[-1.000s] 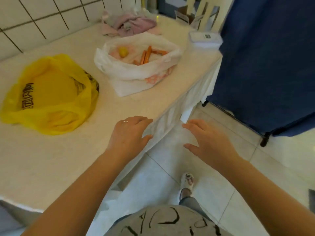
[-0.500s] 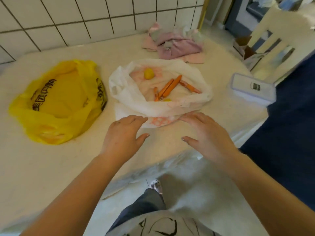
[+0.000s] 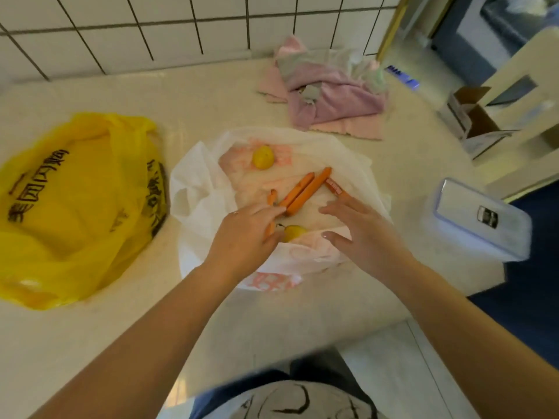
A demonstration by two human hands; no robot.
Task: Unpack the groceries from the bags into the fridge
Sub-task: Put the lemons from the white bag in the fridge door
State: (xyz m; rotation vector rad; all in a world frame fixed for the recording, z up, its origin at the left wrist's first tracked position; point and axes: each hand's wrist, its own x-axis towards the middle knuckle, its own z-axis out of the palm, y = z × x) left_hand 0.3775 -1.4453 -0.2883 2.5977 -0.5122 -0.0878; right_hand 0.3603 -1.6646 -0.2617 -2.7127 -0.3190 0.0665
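I see both hands over the open white plastic bag with pink print (image 3: 208, 195), which lies on the cream speckled counter (image 3: 193, 95). Left hand (image 3: 242, 237) reaches into the bag, fingers (image 3: 267, 210) straight and close together, tips touching the near ends of two long orange wrapped sausage sticks (image 3: 305, 190) that lie side by side, slanting up and away from the fingertips. A shorter orange stick (image 3: 272, 197) lies just left of those fingertips, and another orange piece shows under the hand; I cannot tell if the hand pinches it. A small yellow pear-like fruit (image 3: 292, 232) sits just beside the left thumb, between the two hands. Right hand (image 3: 363, 234) is flat above the bag's right side, fingers (image 3: 338, 210) straight and slightly spread, holding nothing; thumb points toward the pear. One more orange stick with a red label (image 3: 334, 187) lies just past the right fingertips. A round yellow fruit (image 3: 263, 157) rests further back in the bag, well beyond both sets of fingers.

Left of the left hand, apart from the white bag, a crumpled yellow plastic bag with black print (image 3: 75, 207) sits on the counter; contents not visible. Right of the right hand, a clear rectangular lidded plastic container (image 3: 481, 219) near the counter edge. Behind the bag, a heap of pink and purple cloths (image 3: 329, 95) near the white tiled wall (image 3: 181, 28).
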